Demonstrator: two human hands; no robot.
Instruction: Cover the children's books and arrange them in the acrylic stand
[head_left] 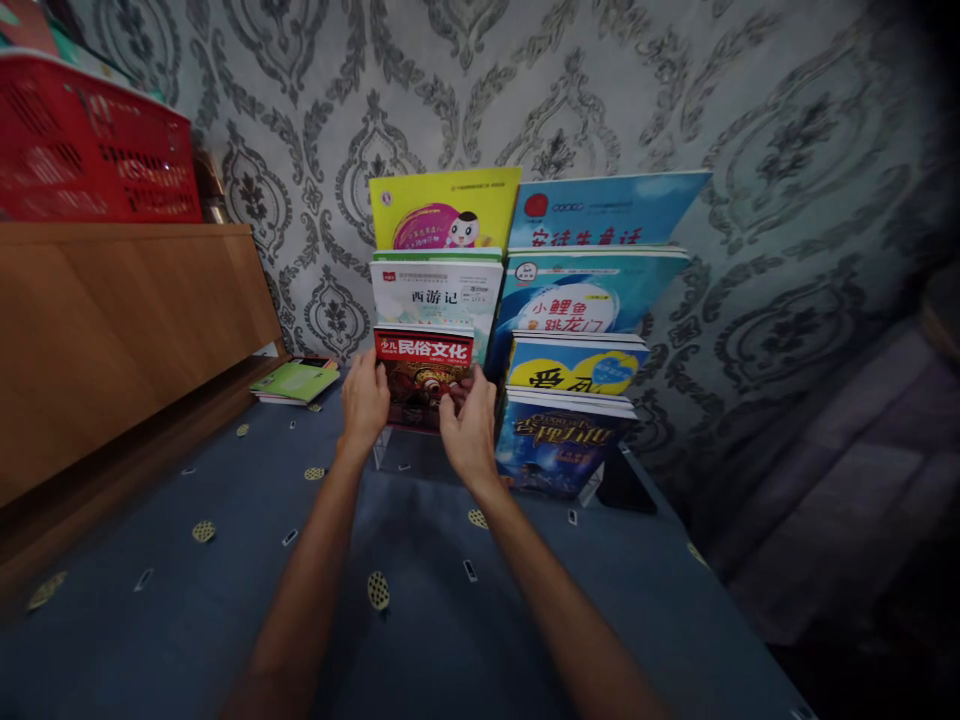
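A tiered clear stand holds two columns of children's books against the patterned wall. At the bottom of the left column stands a red-covered book (pixel 424 375). My left hand (pixel 364 401) grips its left edge and my right hand (pixel 470 424) grips its right edge, fingers curled over the cover. Above it sit a white book (pixel 437 293) and a yellow book (pixel 445 207). The right column shows several blue and yellow books, the lowest a dark blue one (pixel 553 447).
The stand rests on a blue cloth with small yellow spots (pixel 225 560). A green booklet (pixel 295 381) lies at the back left beside a wooden cabinet (pixel 112 330). A red plastic basket (pixel 90 150) sits on top of it. Dark floor lies to the right.
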